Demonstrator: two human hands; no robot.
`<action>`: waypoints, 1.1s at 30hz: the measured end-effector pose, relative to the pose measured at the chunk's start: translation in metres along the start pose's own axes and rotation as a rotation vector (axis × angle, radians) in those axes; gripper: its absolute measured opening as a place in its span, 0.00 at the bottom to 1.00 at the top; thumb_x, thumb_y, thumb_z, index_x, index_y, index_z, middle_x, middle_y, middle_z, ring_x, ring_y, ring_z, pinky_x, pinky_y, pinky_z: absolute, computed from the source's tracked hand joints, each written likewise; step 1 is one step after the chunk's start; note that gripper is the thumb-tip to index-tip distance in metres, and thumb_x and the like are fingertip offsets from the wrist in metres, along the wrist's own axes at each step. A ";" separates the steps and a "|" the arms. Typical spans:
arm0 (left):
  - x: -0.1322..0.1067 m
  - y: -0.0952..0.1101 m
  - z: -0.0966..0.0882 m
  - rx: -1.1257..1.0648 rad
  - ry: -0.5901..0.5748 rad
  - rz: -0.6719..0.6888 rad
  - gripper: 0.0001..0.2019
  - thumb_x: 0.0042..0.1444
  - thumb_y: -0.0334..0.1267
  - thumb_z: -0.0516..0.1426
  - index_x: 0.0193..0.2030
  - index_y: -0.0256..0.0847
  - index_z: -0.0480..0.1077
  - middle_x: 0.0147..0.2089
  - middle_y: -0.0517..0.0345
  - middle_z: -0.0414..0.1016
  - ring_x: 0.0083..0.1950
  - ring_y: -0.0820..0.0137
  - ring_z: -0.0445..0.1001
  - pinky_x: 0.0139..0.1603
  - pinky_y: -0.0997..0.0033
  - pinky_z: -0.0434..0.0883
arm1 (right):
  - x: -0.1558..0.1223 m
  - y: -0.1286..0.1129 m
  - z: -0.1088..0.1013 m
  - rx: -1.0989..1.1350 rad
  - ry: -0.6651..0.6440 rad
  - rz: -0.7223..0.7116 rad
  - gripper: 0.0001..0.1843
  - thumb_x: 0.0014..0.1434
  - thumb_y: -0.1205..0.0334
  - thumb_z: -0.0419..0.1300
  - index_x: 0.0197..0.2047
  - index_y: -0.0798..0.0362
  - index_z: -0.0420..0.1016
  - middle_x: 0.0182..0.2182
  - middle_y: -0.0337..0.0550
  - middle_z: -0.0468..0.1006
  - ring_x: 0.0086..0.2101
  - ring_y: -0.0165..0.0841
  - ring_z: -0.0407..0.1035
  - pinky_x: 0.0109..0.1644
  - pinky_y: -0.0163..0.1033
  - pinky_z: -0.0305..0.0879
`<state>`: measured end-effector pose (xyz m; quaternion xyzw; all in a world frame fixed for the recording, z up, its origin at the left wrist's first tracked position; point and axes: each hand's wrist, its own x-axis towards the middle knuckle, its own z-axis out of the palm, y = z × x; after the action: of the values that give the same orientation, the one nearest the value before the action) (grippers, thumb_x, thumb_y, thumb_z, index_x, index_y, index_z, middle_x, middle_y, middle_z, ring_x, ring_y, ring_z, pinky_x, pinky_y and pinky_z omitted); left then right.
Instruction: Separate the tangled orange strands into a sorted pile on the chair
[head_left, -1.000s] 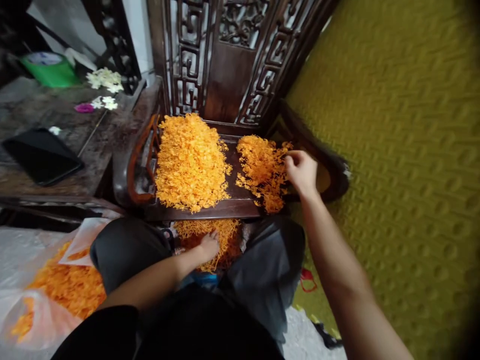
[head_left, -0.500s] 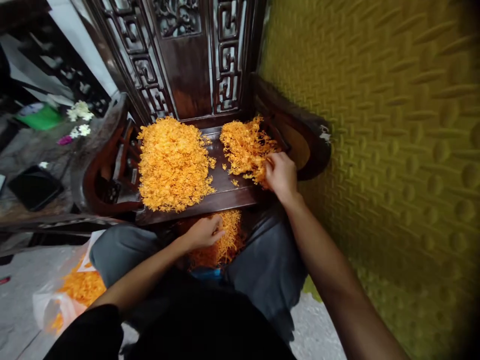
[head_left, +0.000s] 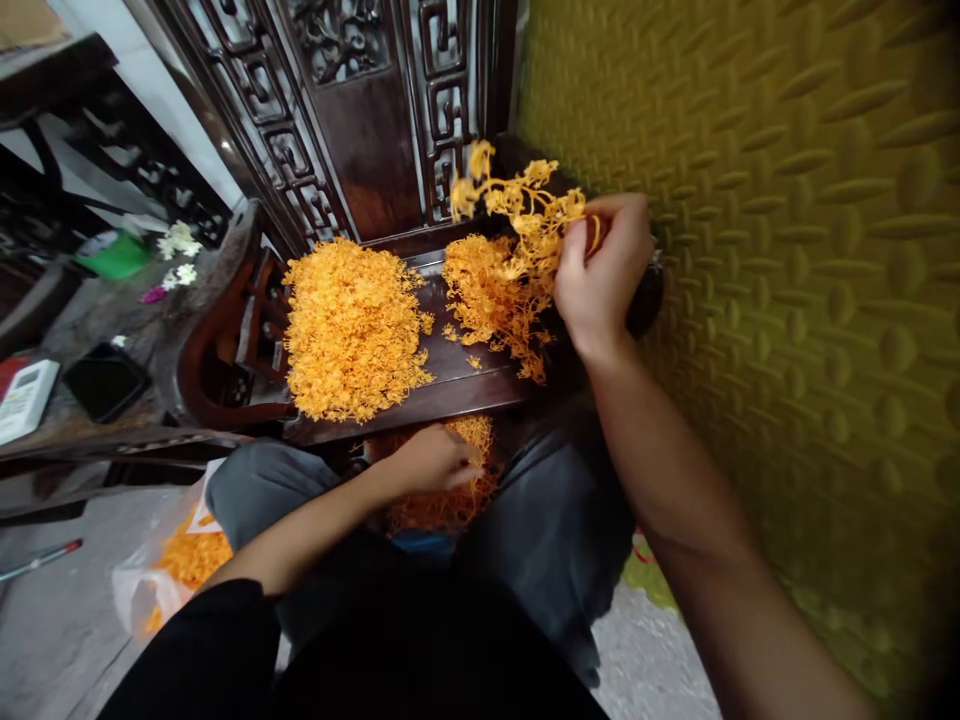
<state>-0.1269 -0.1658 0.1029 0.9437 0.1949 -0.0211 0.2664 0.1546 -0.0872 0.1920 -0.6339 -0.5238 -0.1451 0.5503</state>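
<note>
At the far left a cluttered desk (head_left: 112, 330) carries a black tablet (head_left: 105, 380), a white remote (head_left: 26, 398) and small white flowers (head_left: 178, 240). Lower down, a clear plastic bag (head_left: 161, 585) on the floor holds more orange sprigs.

On the dark carved chair seat (head_left: 457, 370) lie 2 heaps: a large, dense pile (head_left: 352, 330) of loose orange blossoms on the left, and a smaller tangled pile (head_left: 491, 300) on the right, still on thin stalks.

Between the knees, the left hand (head_left: 431, 460) rests on a third mass of orange stems (head_left: 450, 500); its fingers are curled loosely onto it, though whether they grip I cannot tell.

The right hand (head_left: 604, 270) is raised above the smaller pile, fingers pinched together on a branching sprig (head_left: 517, 205), which dangles free in the air beside the yellow-green textured wall (head_left: 787, 300).

The step looks like sorting: 1 sprig lifted out for handling. The next move likely calls for a gentle pull, since the stalks are fine, wiry and snag on each other. The blossoms are bright orange, tiny and crinkled.
</note>
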 end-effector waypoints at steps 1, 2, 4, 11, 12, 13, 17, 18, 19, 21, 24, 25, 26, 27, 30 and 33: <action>0.010 0.001 -0.011 -0.061 0.130 -0.014 0.12 0.68 0.44 0.57 0.46 0.43 0.80 0.41 0.53 0.84 0.43 0.67 0.80 0.49 0.67 0.72 | 0.001 -0.001 -0.001 0.014 0.024 0.020 0.09 0.72 0.57 0.51 0.47 0.51 0.70 0.43 0.50 0.74 0.46 0.40 0.73 0.54 0.51 0.72; 0.019 0.001 -0.022 -0.131 0.297 -0.051 0.12 0.69 0.42 0.56 0.47 0.41 0.80 0.44 0.52 0.84 0.46 0.67 0.80 0.51 0.66 0.72 | 0.000 -0.003 -0.002 0.029 0.047 0.051 0.09 0.71 0.57 0.52 0.46 0.51 0.69 0.41 0.48 0.74 0.43 0.39 0.73 0.51 0.49 0.72; 0.037 0.003 -0.043 -0.279 0.618 -0.130 0.12 0.69 0.41 0.55 0.48 0.39 0.78 0.48 0.50 0.84 0.49 0.68 0.80 0.53 0.66 0.74 | -0.011 -0.008 -0.006 0.066 0.051 0.130 0.09 0.69 0.56 0.52 0.43 0.51 0.69 0.38 0.45 0.74 0.39 0.36 0.73 0.45 0.46 0.72; 0.059 0.000 -0.082 -0.694 0.876 -0.105 0.21 0.65 0.53 0.60 0.56 0.39 0.74 0.61 0.41 0.79 0.62 0.59 0.78 0.66 0.53 0.72 | -0.095 -0.044 -0.017 0.264 -0.173 0.141 0.05 0.65 0.63 0.58 0.44 0.51 0.70 0.39 0.44 0.77 0.39 0.36 0.73 0.46 0.43 0.71; 0.059 -0.004 -0.082 -0.813 0.866 -0.099 0.23 0.65 0.54 0.60 0.58 0.38 0.73 0.60 0.40 0.80 0.60 0.59 0.79 0.65 0.53 0.74 | -0.105 -0.050 -0.019 0.281 -0.220 0.085 0.04 0.65 0.64 0.58 0.44 0.51 0.70 0.40 0.45 0.77 0.40 0.37 0.73 0.47 0.44 0.71; 0.058 -0.007 -0.081 -0.919 0.870 -0.094 0.24 0.65 0.54 0.60 0.59 0.38 0.71 0.58 0.40 0.81 0.58 0.59 0.80 0.63 0.53 0.75 | -0.114 -0.057 -0.021 0.300 -0.276 0.026 0.04 0.65 0.66 0.57 0.44 0.50 0.70 0.40 0.45 0.77 0.42 0.37 0.73 0.48 0.45 0.71; 0.047 -0.019 -0.080 -1.048 0.897 -0.135 0.23 0.60 0.51 0.65 0.55 0.37 0.73 0.46 0.46 0.84 0.48 0.65 0.83 0.54 0.60 0.79 | -0.132 -0.076 -0.029 0.383 -0.559 -0.112 0.06 0.67 0.68 0.56 0.46 0.50 0.69 0.43 0.48 0.76 0.46 0.39 0.73 0.52 0.47 0.72; 0.042 -0.020 -0.080 -1.035 0.887 -0.137 0.22 0.58 0.49 0.66 0.53 0.37 0.74 0.45 0.47 0.84 0.46 0.65 0.82 0.52 0.62 0.79 | -0.134 -0.078 -0.031 0.394 -0.630 -0.127 0.06 0.67 0.68 0.56 0.47 0.50 0.69 0.44 0.49 0.76 0.46 0.40 0.73 0.53 0.47 0.72; 0.037 -0.019 -0.080 -1.019 0.868 -0.134 0.22 0.55 0.48 0.68 0.52 0.37 0.76 0.45 0.48 0.84 0.46 0.66 0.82 0.51 0.63 0.79 | -0.135 -0.080 -0.033 0.401 -0.690 -0.137 0.06 0.68 0.68 0.56 0.47 0.50 0.69 0.45 0.50 0.76 0.47 0.40 0.73 0.53 0.48 0.72; 0.026 -0.016 -0.080 -0.974 0.815 -0.130 0.20 0.54 0.47 0.69 0.49 0.37 0.78 0.47 0.48 0.84 0.47 0.65 0.82 0.51 0.64 0.78 | -0.137 -0.083 -0.037 0.402 -0.780 -0.150 0.05 0.69 0.66 0.56 0.47 0.50 0.69 0.47 0.52 0.76 0.50 0.43 0.73 0.57 0.51 0.72; 0.010 -0.008 -0.079 -0.883 0.718 -0.164 0.16 0.57 0.46 0.66 0.46 0.37 0.80 0.45 0.48 0.85 0.46 0.65 0.82 0.50 0.63 0.78 | -0.139 -0.086 -0.044 0.410 -0.908 -0.171 0.03 0.69 0.65 0.56 0.45 0.51 0.69 0.48 0.54 0.78 0.52 0.44 0.73 0.58 0.52 0.71; 0.005 -0.005 -0.079 -0.868 0.681 -0.178 0.15 0.58 0.46 0.65 0.45 0.37 0.80 0.45 0.49 0.85 0.45 0.66 0.81 0.49 0.62 0.77 | -0.140 -0.087 -0.047 0.412 -0.947 -0.172 0.02 0.69 0.64 0.56 0.45 0.51 0.69 0.47 0.53 0.79 0.50 0.43 0.74 0.56 0.51 0.72; -0.001 -0.003 -0.079 -0.862 0.639 -0.190 0.15 0.58 0.46 0.65 0.46 0.38 0.80 0.45 0.49 0.85 0.44 0.66 0.81 0.49 0.62 0.77 | -0.141 -0.089 -0.049 0.410 -0.981 -0.168 0.02 0.69 0.63 0.57 0.43 0.51 0.69 0.44 0.51 0.79 0.46 0.42 0.75 0.52 0.49 0.73; -0.006 0.000 -0.078 -0.860 0.599 -0.201 0.15 0.59 0.46 0.65 0.46 0.38 0.80 0.45 0.49 0.85 0.44 0.66 0.81 0.48 0.62 0.77 | -0.141 -0.091 -0.052 0.405 -1.009 -0.162 0.03 0.68 0.63 0.57 0.41 0.51 0.69 0.40 0.49 0.79 0.41 0.40 0.75 0.47 0.46 0.73; -0.025 0.006 -0.078 -0.808 0.534 -0.198 0.13 0.60 0.45 0.64 0.47 0.40 0.81 0.47 0.50 0.84 0.46 0.66 0.80 0.50 0.63 0.75 | -0.143 -0.098 -0.056 0.393 -1.079 -0.152 0.05 0.67 0.62 0.59 0.37 0.51 0.70 0.30 0.42 0.77 0.33 0.36 0.72 0.40 0.42 0.69; -0.044 0.008 -0.077 -0.694 0.569 -0.099 0.13 0.59 0.45 0.65 0.46 0.41 0.80 0.47 0.51 0.82 0.46 0.66 0.78 0.48 0.64 0.74 | -0.142 -0.110 -0.055 0.423 -1.157 -0.125 0.04 0.67 0.62 0.58 0.39 0.52 0.72 0.30 0.40 0.77 0.31 0.34 0.71 0.39 0.41 0.68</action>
<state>-0.1697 -0.1483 0.1796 0.7563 0.3006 0.2931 0.5018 0.0276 -0.2226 0.1640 -0.4551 -0.7908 0.2971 0.2814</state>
